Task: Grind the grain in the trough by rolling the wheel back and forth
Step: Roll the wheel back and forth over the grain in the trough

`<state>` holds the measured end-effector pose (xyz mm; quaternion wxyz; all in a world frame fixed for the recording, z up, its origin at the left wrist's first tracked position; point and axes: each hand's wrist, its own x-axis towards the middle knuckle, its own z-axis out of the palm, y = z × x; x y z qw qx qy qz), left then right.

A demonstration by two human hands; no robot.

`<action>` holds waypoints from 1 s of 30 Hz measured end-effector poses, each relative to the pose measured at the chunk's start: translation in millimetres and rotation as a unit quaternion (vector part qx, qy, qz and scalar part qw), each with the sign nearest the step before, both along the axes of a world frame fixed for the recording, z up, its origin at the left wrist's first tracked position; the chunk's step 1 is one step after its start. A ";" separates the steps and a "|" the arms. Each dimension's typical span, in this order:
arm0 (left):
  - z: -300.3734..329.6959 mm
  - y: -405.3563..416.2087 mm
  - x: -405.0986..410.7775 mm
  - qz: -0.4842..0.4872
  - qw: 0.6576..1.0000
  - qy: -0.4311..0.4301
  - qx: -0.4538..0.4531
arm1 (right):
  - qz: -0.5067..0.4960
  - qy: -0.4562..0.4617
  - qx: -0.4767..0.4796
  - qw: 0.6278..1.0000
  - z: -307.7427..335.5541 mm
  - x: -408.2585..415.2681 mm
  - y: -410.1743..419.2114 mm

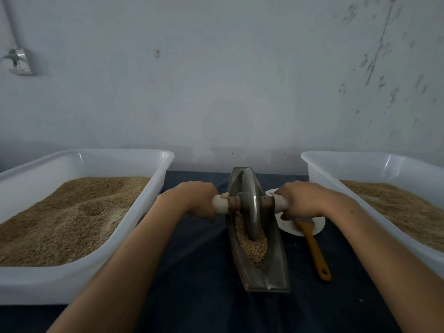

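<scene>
Wheel (250,203) in trough (269,272), dark cloth (206,296), scuffed wall (216,80)

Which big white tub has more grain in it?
The left tub, beside the left hand. Its grain is heaped nearly to the rim; the right tub shows more bare wall.
</scene>
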<state>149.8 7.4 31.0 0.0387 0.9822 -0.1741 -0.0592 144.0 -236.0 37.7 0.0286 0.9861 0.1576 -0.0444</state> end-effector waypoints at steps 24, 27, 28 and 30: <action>-3.0 -7.6 -0.6 0.024 0.991 -0.115 0.069 | -0.030 -0.003 0.005 1.000 -4.9 3.5 -2.4; 0.6 -8.1 -0.5 0.021 0.993 -0.095 0.072 | -0.026 0.030 0.027 0.999 -3.3 2.9 -2.9; 0.3 -7.9 0.0 0.022 0.993 -0.091 0.070 | -0.025 0.032 0.027 0.999 -3.1 2.9 -3.0; -1.7 -7.2 1.0 0.027 0.994 -0.090 0.062 | -0.024 0.028 0.024 0.999 -2.4 3.0 -2.8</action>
